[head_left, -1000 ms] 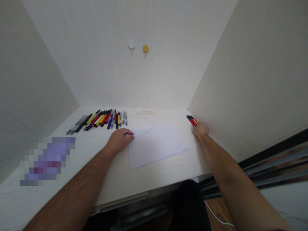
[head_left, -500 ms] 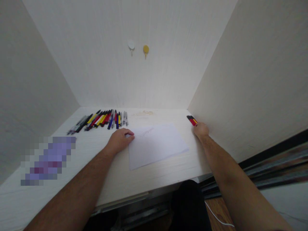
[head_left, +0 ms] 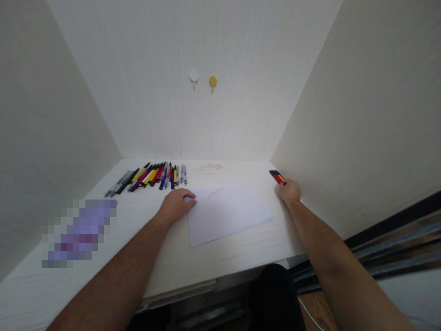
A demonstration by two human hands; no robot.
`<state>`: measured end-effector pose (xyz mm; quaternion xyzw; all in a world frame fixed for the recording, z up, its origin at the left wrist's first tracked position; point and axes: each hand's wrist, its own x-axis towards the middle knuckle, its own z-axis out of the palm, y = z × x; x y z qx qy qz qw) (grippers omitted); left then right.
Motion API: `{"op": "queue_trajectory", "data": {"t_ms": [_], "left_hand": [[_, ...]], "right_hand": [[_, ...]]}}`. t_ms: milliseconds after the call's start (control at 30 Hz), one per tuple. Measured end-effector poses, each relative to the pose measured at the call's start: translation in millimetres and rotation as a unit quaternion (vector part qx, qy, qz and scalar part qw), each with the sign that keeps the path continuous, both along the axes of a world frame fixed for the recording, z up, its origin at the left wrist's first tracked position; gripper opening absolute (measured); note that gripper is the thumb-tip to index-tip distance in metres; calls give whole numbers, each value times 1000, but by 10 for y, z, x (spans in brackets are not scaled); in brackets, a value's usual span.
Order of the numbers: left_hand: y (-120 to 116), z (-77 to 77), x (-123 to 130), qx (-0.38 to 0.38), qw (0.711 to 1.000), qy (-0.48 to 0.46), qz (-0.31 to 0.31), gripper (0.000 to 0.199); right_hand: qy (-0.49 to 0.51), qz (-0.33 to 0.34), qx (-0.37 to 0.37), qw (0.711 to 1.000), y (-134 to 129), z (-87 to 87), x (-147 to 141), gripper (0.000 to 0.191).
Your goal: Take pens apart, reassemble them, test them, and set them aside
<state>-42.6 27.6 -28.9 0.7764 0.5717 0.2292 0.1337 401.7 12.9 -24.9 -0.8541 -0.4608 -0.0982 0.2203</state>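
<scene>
My left hand [head_left: 177,205] rests at the upper left corner of a white sheet of paper [head_left: 227,216]. Its fingers are loosely curved, with a small gap between thumb and forefinger, and the tips touch the sheet. Faint reddish writing shows near the paper's top. Over by the right wall, my right hand [head_left: 290,191] is closed at the near ends of several red and yellow pens [head_left: 277,177] with black tips. The fingers hide those ends, so how many pens are gripped is unclear. A row of mixed pens [head_left: 148,177] lies beyond my left hand.
A blurred purple item [head_left: 84,230] lies on the left of the white desk [head_left: 165,271]. Walls enclose the desk on three sides, with a white hook [head_left: 194,77] and a yellow hook [head_left: 212,82] on the back one. My knee [head_left: 275,294] is below the front edge.
The whole view has shifted slightly, so everything sits a little lower and further right. Both hands keep nearly the same places by the paper and the pens.
</scene>
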Motion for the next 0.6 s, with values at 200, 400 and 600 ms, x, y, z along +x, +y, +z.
{"op": "queue_trajectory", "data": {"t_ms": [200, 400, 600], "left_hand": [[14, -6, -6, 7, 1000, 8, 0, 26], [-16, 7, -16, 10, 1000, 10, 7, 25], [-41, -3, -39, 10, 1000, -3, 16, 22]], "right_hand": [[65, 74, 70, 993, 46, -17, -430, 23], [127, 131, 109, 977, 160, -37, -817, 19], [255, 128, 173, 943, 295, 21, -1055, 19]]}}
